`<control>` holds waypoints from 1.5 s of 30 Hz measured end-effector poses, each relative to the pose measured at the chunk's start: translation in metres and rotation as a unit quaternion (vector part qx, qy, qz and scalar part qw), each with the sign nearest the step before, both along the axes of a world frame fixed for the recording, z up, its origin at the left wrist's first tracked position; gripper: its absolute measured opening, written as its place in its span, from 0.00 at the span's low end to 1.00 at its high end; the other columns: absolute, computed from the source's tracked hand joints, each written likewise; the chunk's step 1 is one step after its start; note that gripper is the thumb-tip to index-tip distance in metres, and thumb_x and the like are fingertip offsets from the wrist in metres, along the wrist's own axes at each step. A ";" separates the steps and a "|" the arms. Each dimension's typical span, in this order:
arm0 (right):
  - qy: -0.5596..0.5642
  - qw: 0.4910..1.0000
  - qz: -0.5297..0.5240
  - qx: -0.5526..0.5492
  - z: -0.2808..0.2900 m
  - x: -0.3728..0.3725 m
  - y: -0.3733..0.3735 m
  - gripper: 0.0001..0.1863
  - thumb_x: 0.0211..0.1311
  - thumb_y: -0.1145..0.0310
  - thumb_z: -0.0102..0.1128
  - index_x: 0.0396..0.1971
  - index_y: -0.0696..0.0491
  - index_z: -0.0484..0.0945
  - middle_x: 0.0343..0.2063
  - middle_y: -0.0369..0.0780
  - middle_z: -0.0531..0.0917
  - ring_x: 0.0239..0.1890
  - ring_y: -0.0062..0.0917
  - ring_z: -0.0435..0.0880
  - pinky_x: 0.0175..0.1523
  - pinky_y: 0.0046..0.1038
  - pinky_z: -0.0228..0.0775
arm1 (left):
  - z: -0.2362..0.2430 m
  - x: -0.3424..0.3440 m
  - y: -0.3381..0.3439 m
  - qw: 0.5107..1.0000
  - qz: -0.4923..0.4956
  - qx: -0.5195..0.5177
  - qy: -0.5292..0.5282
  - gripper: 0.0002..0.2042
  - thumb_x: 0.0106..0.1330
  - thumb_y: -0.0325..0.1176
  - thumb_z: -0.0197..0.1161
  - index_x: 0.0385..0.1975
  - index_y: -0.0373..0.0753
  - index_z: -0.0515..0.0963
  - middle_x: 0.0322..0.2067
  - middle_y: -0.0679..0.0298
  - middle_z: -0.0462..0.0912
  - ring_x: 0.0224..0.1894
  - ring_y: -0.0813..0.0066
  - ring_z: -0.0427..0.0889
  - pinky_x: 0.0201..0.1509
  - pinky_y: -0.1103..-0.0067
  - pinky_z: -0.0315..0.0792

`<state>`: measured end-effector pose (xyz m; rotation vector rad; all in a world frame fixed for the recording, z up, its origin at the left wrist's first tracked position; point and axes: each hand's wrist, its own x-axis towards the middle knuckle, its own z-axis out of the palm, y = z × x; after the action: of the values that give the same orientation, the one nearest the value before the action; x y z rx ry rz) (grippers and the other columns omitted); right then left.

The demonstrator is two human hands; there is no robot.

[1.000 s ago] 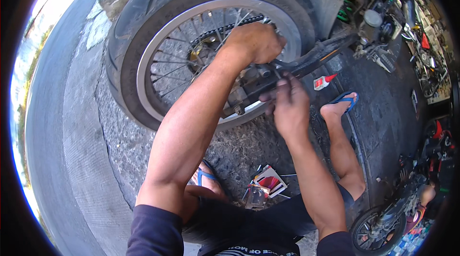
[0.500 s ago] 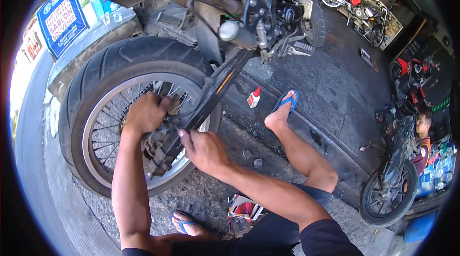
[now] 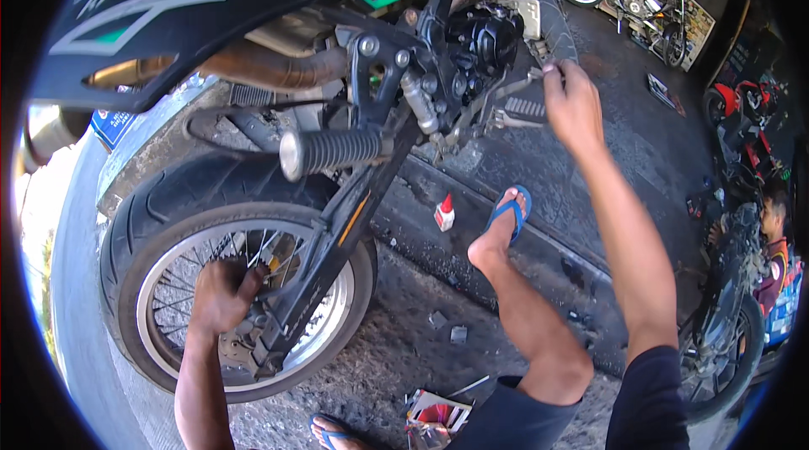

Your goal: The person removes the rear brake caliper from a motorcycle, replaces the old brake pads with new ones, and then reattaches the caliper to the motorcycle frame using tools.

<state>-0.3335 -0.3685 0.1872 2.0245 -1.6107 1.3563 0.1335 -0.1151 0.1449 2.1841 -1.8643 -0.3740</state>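
My left hand point(image 3: 221, 294) is closed at the spokes and hub of the motorcycle's rear wheel point(image 3: 152, 328), around something I cannot make out. Beside it the black swingarm point(image 3: 329, 273) with an orange strip slopes down to the axle. My right hand point(image 3: 573, 109) reaches up past the engine point(image 3: 480, 37), thumb and forefinger pinched on the tip of a metal pedal lever point(image 3: 529, 77). Between my hands are a ribbed footpeg point(image 3: 333, 153) and the silver brake cylinder point(image 3: 417, 100). Black bodywork point(image 3: 185, 3) with green trim hangs over the wheel.
A small red-capped bottle point(image 3: 444, 214) stands by my sandalled foot point(image 3: 506, 222). A cardboard packet and small tools point(image 3: 434, 412) lie below. A co-worker point(image 3: 771, 248) is beside another motorcycle point(image 3: 720, 349) at the right; more motorcycles point(image 3: 624, 3) stand at the back.
My view has swung up along the motorcycle toward its engine. My right hand has left the swingarm near the axle and moved up and right to the pedal. My left hand stays at the wheel.
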 end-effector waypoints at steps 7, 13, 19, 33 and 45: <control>0.230 0.903 -0.097 0.350 -0.031 -0.034 -0.176 0.26 0.72 0.54 0.45 0.54 0.58 0.82 0.57 0.56 0.81 0.61 0.51 0.80 0.66 0.46 0.71 | 0.001 -0.001 -0.004 1.000 -0.005 -0.006 0.016 0.18 0.63 0.43 0.59 0.20 0.34 0.82 0.19 0.48 0.78 0.26 0.44 0.80 0.32 0.59 0.71; 0.280 0.890 -0.106 0.344 -0.065 -0.043 -0.185 0.23 0.67 0.54 0.51 0.46 0.55 0.87 0.52 0.52 0.85 0.56 0.47 0.84 0.60 0.44 0.77 | -0.009 -0.002 -0.004 0.997 0.021 -0.010 0.078 0.16 0.63 0.37 0.57 0.19 0.30 0.79 0.16 0.53 0.75 0.19 0.58 0.76 0.27 0.66 0.66; 0.202 0.908 -0.108 0.351 -0.100 -0.041 -0.153 0.23 0.67 0.51 0.51 0.44 0.52 0.88 0.47 0.51 0.87 0.52 0.46 0.86 0.58 0.43 0.78 | -0.005 -0.006 -0.010 0.998 0.013 0.003 0.068 0.19 0.64 0.40 0.58 0.17 0.31 0.75 0.15 0.53 0.71 0.18 0.57 0.70 0.27 0.65 0.62; 0.215 0.915 -0.145 0.309 -0.084 -0.033 -0.159 0.24 0.69 0.52 0.52 0.44 0.57 0.87 0.48 0.54 0.86 0.52 0.47 0.86 0.59 0.44 0.77 | 0.001 -0.007 -0.009 0.999 0.023 0.033 0.001 0.15 0.63 0.36 0.59 0.19 0.31 0.77 0.17 0.50 0.74 0.22 0.48 0.77 0.30 0.60 0.68; 0.228 0.916 -0.127 0.305 -0.082 -0.035 -0.169 0.22 0.67 0.56 0.53 0.46 0.58 0.87 0.48 0.54 0.86 0.53 0.49 0.85 0.59 0.46 0.77 | -0.002 -0.010 -0.006 0.998 0.037 0.042 0.040 0.16 0.67 0.34 0.57 0.19 0.31 0.78 0.17 0.52 0.76 0.21 0.56 0.76 0.30 0.64 0.67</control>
<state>-0.3689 -0.5374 0.1056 2.1015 -2.1166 0.2543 0.1239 -0.1211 0.1424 2.2492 -1.7500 -0.5256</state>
